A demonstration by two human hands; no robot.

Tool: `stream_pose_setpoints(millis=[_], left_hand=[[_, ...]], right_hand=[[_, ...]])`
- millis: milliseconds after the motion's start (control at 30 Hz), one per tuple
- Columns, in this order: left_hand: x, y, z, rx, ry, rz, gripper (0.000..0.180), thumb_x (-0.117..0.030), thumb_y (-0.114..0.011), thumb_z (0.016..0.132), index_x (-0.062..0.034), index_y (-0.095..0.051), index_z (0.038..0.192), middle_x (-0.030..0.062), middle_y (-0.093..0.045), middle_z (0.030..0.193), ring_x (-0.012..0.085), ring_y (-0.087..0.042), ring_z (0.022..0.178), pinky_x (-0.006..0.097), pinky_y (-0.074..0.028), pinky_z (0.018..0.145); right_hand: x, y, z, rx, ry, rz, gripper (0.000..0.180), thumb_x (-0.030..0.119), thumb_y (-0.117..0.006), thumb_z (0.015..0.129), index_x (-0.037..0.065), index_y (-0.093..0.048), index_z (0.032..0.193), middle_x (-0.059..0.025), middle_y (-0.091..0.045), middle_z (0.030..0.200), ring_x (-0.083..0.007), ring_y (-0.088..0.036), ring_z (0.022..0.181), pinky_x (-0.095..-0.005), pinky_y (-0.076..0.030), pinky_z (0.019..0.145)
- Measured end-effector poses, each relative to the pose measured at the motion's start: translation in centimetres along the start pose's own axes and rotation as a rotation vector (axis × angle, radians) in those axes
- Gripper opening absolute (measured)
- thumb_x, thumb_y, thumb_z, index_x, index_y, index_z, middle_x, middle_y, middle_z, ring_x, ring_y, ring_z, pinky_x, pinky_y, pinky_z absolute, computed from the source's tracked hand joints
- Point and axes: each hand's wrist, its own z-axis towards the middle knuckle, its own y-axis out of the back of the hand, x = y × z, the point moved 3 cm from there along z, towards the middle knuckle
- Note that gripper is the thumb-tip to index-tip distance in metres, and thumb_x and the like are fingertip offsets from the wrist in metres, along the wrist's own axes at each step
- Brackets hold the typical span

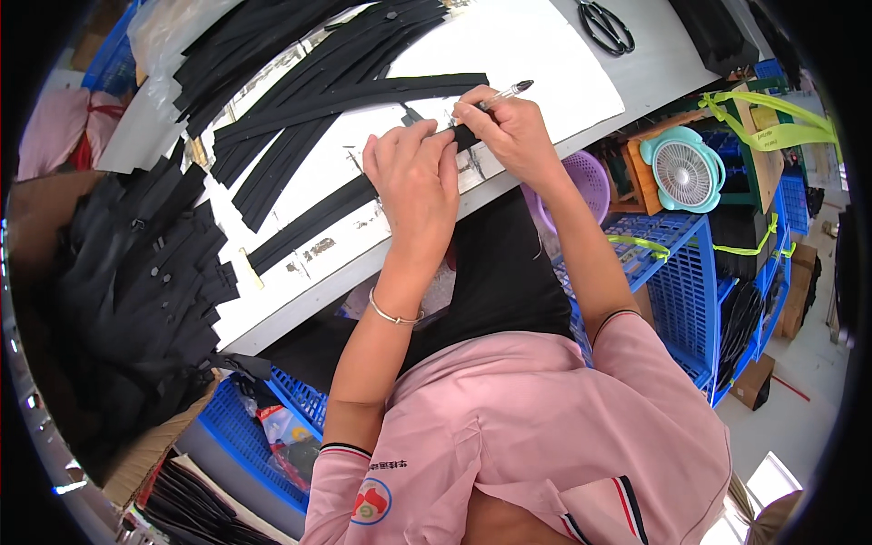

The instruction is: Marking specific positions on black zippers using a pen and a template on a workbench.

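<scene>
My right hand [513, 136] is closed round a marker pen [515, 91], its back end pointing up and away to the right. Below that hand, a long black fabric strip [313, 218] lies slantwise across a white sheet [563, 82] near the table's front edge. My left hand [413, 177] lies on the strip with fingers stretched out, pressing it down and covering part of it. Just beyond my hands another black strip [354, 98] crosses a loose spread of similar strips [318, 136]. The pen's tip is hidden by my right hand.
Black scissors [606, 27] lie at the far right of the table. A heap of black strips [145, 263] fills the left side. To the right stand a turquoise fan [686, 169], a purple basket [589, 186] and blue crates [677, 304]. Another blue crate [241, 427] sits lower left.
</scene>
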Motion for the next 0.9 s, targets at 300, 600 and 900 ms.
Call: stream_pose_setpoints(millis=[300, 600, 900], left_hand=[[-0.1, -0.1, 0.0, -0.024, 0.019, 0.000, 0.013, -0.007, -0.075, 0.085, -0.0035, -0.076, 0.097, 0.0065, -0.070, 0.110, 0.0274, -0.058, 0.109, 0.051, -0.032, 0.114], [-0.2, 0.1, 0.0, -0.056, 0.007, 0.054, 0.012, -0.008, -0.078, 0.084, -0.0061, -0.078, 0.096, 0.0040, -0.073, 0.108, 0.0254, -0.060, 0.105, 0.041, -0.040, 0.101], [0.3, 0.3, 0.0, -0.038, 0.055, 0.012, 0.013, -0.008, -0.075, 0.086, -0.0051, -0.077, 0.098, 0.0062, -0.070, 0.111, 0.0272, -0.060, 0.109, 0.053, -0.032, 0.115]], right_hand=[[-0.6, -0.3, 0.0, -0.055, 0.111, -0.206, 0.030, 0.025, -0.067, 0.097, 0.000, -0.068, 0.081, -0.0013, -0.072, 0.078, -0.0208, -0.057, 0.057, -0.0336, -0.046, 0.056], [0.0, 0.6, -0.6, 0.062, 0.080, -0.071, 0.020, 0.017, -0.066, 0.096, -0.002, -0.070, 0.089, -0.0063, -0.066, 0.071, -0.0115, -0.060, 0.065, -0.0268, -0.046, 0.061], [0.6, 0.4, -0.2, 0.094, 0.094, -0.220, 0.021, 0.018, -0.067, 0.094, -0.002, -0.071, 0.087, -0.0069, -0.066, 0.069, -0.0131, -0.062, 0.063, -0.0284, -0.048, 0.061]])
